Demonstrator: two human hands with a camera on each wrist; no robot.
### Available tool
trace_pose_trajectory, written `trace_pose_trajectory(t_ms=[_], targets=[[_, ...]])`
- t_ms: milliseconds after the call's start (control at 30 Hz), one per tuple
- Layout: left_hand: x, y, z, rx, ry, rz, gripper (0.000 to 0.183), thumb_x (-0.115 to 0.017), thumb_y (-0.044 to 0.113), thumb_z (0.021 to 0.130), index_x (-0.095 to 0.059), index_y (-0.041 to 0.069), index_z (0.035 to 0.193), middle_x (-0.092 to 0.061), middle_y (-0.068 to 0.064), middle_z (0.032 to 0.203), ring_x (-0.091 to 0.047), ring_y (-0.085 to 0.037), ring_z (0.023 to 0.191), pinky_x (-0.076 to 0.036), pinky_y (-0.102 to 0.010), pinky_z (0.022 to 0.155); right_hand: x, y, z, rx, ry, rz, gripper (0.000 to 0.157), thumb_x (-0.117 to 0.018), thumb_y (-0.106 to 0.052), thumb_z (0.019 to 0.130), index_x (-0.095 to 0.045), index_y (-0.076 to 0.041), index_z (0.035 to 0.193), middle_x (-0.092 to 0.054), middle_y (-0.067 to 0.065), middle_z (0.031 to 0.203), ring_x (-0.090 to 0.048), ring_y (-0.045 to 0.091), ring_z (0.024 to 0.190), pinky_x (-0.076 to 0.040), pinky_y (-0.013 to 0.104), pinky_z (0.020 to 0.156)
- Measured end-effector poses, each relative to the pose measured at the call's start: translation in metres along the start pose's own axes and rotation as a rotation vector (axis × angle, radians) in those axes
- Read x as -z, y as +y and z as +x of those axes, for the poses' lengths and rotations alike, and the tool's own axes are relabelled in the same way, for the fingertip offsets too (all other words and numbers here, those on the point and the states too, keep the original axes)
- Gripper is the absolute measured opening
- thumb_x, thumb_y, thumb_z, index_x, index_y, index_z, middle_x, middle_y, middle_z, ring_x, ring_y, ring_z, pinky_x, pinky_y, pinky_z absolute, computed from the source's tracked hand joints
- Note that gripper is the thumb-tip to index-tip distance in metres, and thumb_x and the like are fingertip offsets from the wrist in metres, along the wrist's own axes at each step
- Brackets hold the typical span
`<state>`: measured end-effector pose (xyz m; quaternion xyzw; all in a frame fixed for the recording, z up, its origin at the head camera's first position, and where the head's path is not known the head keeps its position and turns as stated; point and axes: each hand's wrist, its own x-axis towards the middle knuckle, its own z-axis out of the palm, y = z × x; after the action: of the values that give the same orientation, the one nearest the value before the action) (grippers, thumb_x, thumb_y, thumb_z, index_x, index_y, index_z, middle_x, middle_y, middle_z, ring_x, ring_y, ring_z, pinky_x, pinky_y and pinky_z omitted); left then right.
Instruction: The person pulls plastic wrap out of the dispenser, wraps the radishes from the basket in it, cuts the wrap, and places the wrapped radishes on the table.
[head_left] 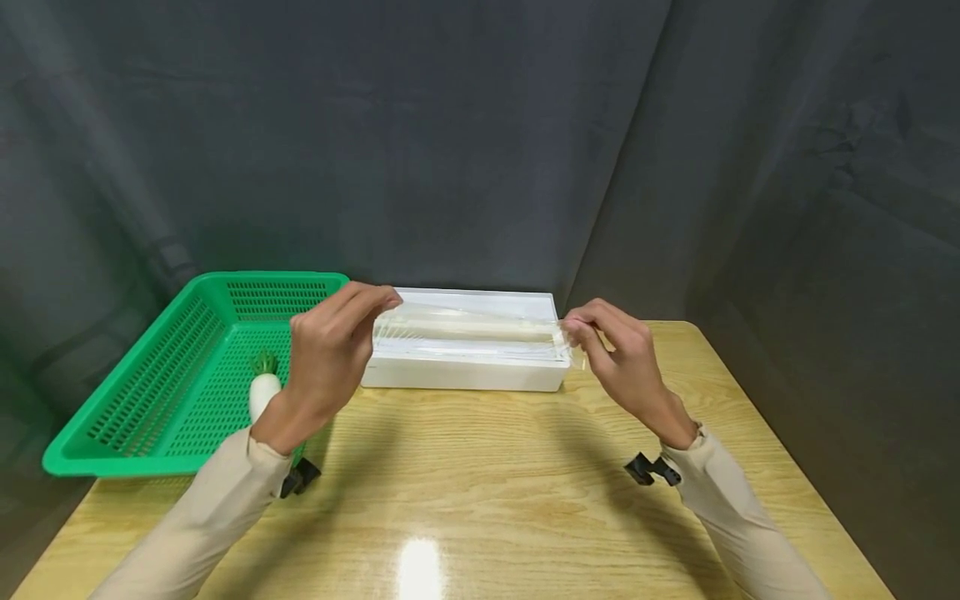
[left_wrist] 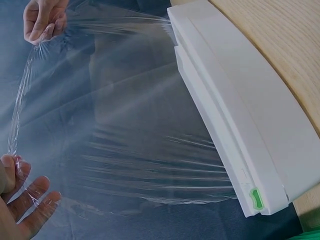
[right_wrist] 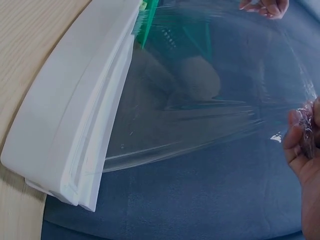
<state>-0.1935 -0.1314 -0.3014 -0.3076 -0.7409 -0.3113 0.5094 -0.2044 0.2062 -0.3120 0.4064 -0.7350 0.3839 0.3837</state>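
A sheet of clear plastic wrap (left_wrist: 135, 110) stretches between both hands and a long white cling film dispenser (head_left: 465, 377) on the table. In the head view my left hand (head_left: 330, 346) pinches the sheet's left corner between thumb and index finger. The other fingers of that hand are spread loosely in the left wrist view. My right hand (head_left: 618, 358) grips the right corner, with the film bunched in its fingers in the right wrist view. The sheet runs taut from the dispenser's long edge, with creases along its sides. A small green piece (left_wrist: 256, 198) sits at one end of the dispenser.
To the left stands a green plastic basket (head_left: 71, 457) with perforated walls. A white radish (head_left: 264, 393) with trimmed green tops lies in it, partly behind the left wrist. Dark grey curtains (head_left: 450, 142) hang behind the wooden table (head_left: 480, 483).
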Motion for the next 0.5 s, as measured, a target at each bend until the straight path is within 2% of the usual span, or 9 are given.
trace_pose_trajectory(t_ms=[500], targets=[[0.0031, 0.0051, 0.0023, -0.005, 0.006, -0.009, 0.014, -0.075, -0.005, 0.092, -0.078, 0.006, 0.101, -0.074, -0.012, 0.088, -0.068, -0.026, 0.064, -0.035, -0.033, 0.047, 0.0045, -0.0055, 0.002, -0.032, -0.016, 0.107, 0.036, -0.061, -0.026, 0.105, -0.068, 0.005, 0.089, -0.061, 0.008, 0.075, -0.054, 0.01, 0.071, -0.043, 0.016, 0.066]])
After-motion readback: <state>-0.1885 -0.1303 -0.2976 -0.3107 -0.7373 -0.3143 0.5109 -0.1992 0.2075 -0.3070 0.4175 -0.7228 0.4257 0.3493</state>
